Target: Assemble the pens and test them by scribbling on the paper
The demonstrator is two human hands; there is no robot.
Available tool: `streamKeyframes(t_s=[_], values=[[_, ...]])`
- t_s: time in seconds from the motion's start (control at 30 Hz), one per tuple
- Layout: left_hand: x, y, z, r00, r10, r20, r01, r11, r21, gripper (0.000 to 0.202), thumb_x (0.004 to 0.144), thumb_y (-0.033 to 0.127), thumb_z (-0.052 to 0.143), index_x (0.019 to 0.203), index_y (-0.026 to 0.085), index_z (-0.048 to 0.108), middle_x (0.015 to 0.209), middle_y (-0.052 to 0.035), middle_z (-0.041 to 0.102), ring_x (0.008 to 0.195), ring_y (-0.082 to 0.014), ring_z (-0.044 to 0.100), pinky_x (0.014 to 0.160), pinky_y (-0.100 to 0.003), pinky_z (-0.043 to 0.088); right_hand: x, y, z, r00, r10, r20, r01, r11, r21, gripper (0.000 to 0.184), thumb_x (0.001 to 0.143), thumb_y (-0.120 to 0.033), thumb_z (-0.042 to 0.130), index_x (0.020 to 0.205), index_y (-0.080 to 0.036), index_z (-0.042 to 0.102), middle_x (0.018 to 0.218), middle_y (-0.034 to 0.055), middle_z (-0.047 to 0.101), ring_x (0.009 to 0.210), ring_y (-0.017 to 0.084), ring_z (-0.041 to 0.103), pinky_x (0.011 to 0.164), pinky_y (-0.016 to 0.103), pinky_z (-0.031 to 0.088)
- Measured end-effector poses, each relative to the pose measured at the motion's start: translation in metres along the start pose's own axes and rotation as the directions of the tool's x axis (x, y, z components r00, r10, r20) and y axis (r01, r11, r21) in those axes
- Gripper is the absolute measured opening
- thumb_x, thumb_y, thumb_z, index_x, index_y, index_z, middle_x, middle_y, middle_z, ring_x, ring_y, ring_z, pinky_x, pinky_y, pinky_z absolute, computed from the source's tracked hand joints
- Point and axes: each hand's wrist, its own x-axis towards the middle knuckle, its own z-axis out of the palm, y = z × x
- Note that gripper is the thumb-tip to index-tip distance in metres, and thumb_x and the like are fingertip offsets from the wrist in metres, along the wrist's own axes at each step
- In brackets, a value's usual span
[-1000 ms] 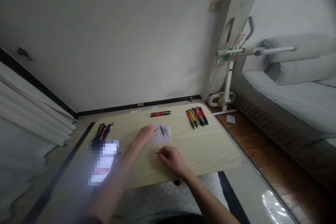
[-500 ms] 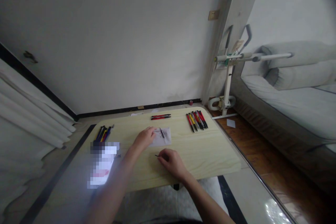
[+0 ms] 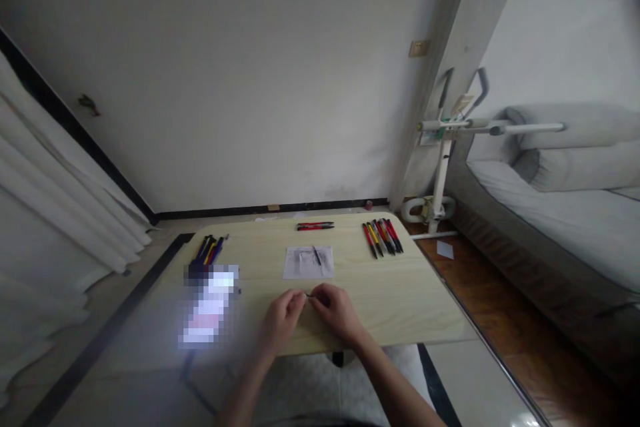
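Off the paper now, my left hand has come back to meet my right hand near the table's front edge. Both pinch a thin dark rod at the fingertips. With so slight a grip, it could slip and roll off that edge.

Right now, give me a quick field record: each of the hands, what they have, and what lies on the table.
left hand: fingertips at a thin dark piece, grip unclear
right hand: pinches the same piece from the other side
place: near the front edge of the table
paper sheet: behind the hands, a small dark part lying on it
red pens: two, at the far edge
pen row: far right, side by side
pen bunch: far left
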Motion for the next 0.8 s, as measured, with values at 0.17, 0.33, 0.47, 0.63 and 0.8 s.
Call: streamKeyframes(t_s=[0.17,0.33,0.47,0.63,0.8], values=[[-0.0024,-0.0007,0.0054,0.998,0.008,-0.062,-0.001,0.994,0.108,0.030,0.082,0.037,0.039,0.084,0.017,0.061,0.078,-0.0059,0.066,0.071,-0.0170,0.060,0.065,-0.023,0.044,0.0003,-0.0009,0.0020,1.000,0.008,-0.003,-0.008,1.000,-0.023,0.011,0.076,-0.023,0.053,0.078,-0.016,0.061,0.065,0.0007,0.061,0.058,0.012,0.053,0.055,0.021,0.039],[-0.0056,0.0005,0.0086,0.994,0.101,-0.034,-0.090,0.967,0.240,0.027,0.084,0.031,0.037,0.077,0.018,0.060,0.073,-0.0054,0.064,0.069,-0.0166,0.059,0.064,-0.023,0.042,-0.0004,-0.0046,0.0021,1.000,0.002,0.009,-0.001,0.998,-0.059,0.011,0.075,-0.020,0.053,0.079,-0.016,0.062,0.067,0.0012,0.062,0.060,0.012,0.054,0.058,0.021,0.040],[-0.0060,0.0021,0.0094,0.988,0.152,0.006,-0.148,0.952,0.269,0.025,0.084,0.029,0.036,0.080,0.020,0.059,0.076,-0.0057,0.064,0.071,-0.0172,0.060,0.063,-0.024,0.042,-0.0001,-0.0053,0.0031,1.000,-0.004,0.012,0.005,0.997,-0.081,0.012,0.073,-0.015,0.052,0.081,-0.016,0.062,0.069,0.0016,0.063,0.062,0.012,0.055,0.059,0.021,0.040],[-0.0055,0.0035,0.0090,0.990,0.144,0.003,-0.140,0.956,0.256,0.023,0.085,0.030,0.036,0.085,0.022,0.058,0.079,-0.0052,0.065,0.073,-0.0181,0.061,0.064,-0.025,0.043,0.0007,-0.0057,0.0039,1.000,-0.008,0.003,0.008,0.997,-0.079,0.013,0.074,-0.015,0.052,0.082,-0.016,0.062,0.069,0.0016,0.063,0.063,0.013,0.055,0.059,0.021,0.040],[-0.0074,0.0044,0.0056,0.991,0.135,-0.015,-0.130,0.974,0.184,0.022,0.084,0.028,0.038,0.084,0.021,0.059,0.080,-0.0052,0.065,0.075,-0.0175,0.060,0.067,-0.024,0.043,0.0014,-0.0071,0.0045,1.000,-0.004,0.009,0.005,0.998,-0.062,0.012,0.076,-0.018,0.052,0.081,-0.016,0.062,0.068,0.0020,0.062,0.061,0.013,0.054,0.058,0.021,0.040]])
